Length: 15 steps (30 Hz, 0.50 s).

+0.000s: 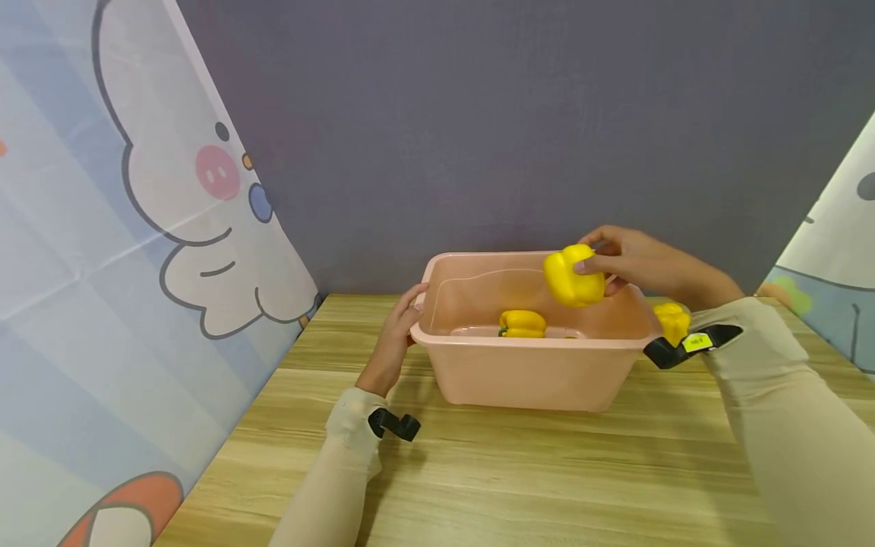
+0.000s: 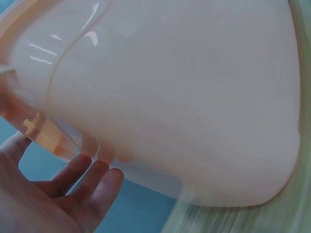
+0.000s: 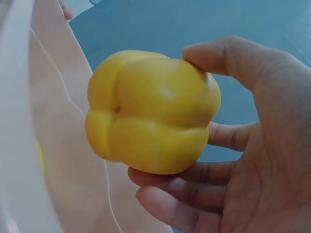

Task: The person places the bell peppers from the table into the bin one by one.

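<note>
A yellow bell pepper [image 1: 573, 278] is held in my right hand [image 1: 632, 262], above the right part of a pink plastic tub [image 1: 526, 372]. In the right wrist view its lobed underside [image 3: 150, 111] faces the camera, with the thumb on one side and fingers on the other. Inside the tub lies another yellow bell pepper [image 1: 522, 323] on its side. My left hand [image 1: 396, 334] is at the tub's left end. Its fingertips touch the outer wall just by the rim in the left wrist view, fingers [image 2: 90, 182] loosely bent.
One more yellow bell pepper [image 1: 672, 323] sits on the wooden table [image 1: 478, 471] right of the tub, partly behind my right wrist. A grey wall [image 1: 478, 137] rises behind the tub. Cartoon-printed cloths [image 1: 82, 228] hang at both sides.
</note>
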Tool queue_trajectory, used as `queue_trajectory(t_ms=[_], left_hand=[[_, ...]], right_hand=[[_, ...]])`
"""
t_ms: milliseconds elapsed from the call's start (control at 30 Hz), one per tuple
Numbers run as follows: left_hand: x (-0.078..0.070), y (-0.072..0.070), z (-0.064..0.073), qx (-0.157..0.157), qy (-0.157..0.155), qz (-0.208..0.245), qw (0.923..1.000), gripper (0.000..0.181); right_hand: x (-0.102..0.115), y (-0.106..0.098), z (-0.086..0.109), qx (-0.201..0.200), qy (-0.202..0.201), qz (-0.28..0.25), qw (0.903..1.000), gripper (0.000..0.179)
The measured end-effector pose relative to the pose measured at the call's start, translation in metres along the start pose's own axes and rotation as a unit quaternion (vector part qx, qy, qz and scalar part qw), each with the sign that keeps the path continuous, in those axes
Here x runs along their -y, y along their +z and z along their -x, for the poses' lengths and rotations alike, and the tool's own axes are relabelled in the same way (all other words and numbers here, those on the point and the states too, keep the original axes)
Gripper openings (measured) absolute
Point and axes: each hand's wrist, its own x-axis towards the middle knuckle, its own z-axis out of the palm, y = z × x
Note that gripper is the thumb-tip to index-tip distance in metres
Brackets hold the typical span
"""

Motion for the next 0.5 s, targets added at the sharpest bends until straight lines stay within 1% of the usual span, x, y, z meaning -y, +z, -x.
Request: queue_trajectory(t_ms=[267,500], left_hand=[[0.0,-0.001,0.0,0.0,0.003,-0.002,1.0,0.049],[0.002,-0.001,0.0,-0.008,0.007,0.002,0.9999,0.05]], right_hand=[[0.004,0.006,-0.01,0.014,-0.004,0.01,0.9999,0.06],[0.01,0.014,-0.02,0.027,-0.005,0.002,0.9996,0.059]])
